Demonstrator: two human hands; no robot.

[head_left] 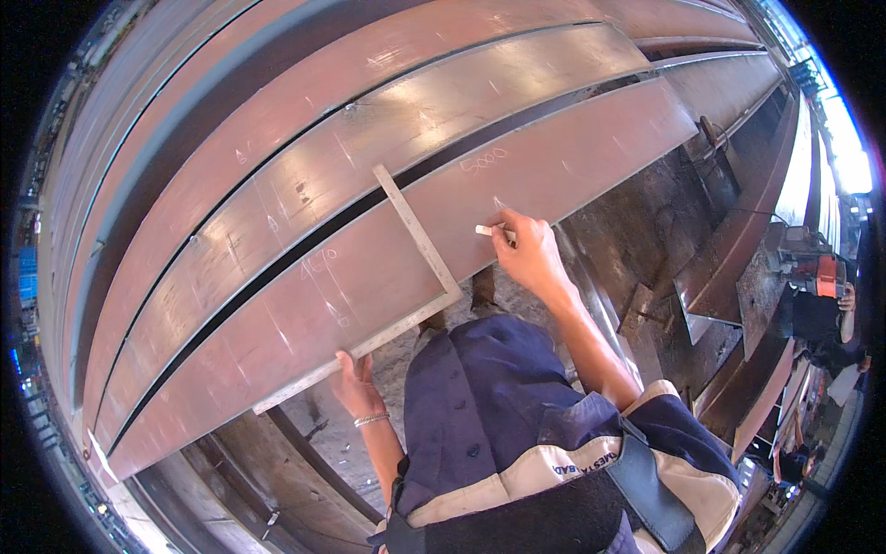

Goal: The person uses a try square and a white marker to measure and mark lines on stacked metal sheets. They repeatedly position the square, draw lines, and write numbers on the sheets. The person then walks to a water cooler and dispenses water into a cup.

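Note:
A long reddish-brown steel beam [369, 258] lies across in front of me, with white chalk marks and handwritten figures on its face. An L-shaped metal square [420, 242] rests on it, one arm crossing the face, the other along the near edge. My left hand [358, 386] grips the long arm near the beam's edge, thumb on top and the fingers partly hidden. To the right of the square, my right hand [526, 249] is closed around a white stick of chalk [483, 230], just over the beam's face. Whether the chalk touches the steel, I cannot tell.
Several more steel beams [277, 189] lie side by side beyond, with dark gaps between. On the right are angled steel pieces [715, 286] and an orange-and-black machine [828, 275] with another person's hand [846, 297] on it. Other beams [240, 485] lie at lower left.

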